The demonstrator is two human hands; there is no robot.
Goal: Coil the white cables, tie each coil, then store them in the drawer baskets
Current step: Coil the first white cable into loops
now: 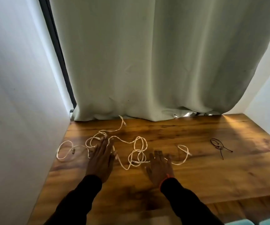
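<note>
White cables lie in loose tangled loops across the wooden table, from the left edge to right of centre. My left hand lies flat with straight fingers on the left loops. My right hand rests flat, fingers spread, over a strand near the middle. One cable end reaches toward the curtain. No drawer or baskets are in view.
A thin dark cord lies in a small loop on the table's right side. A pale green curtain hangs along the table's back edge. A white wall borders the left. Something teal shows at the bottom right corner.
</note>
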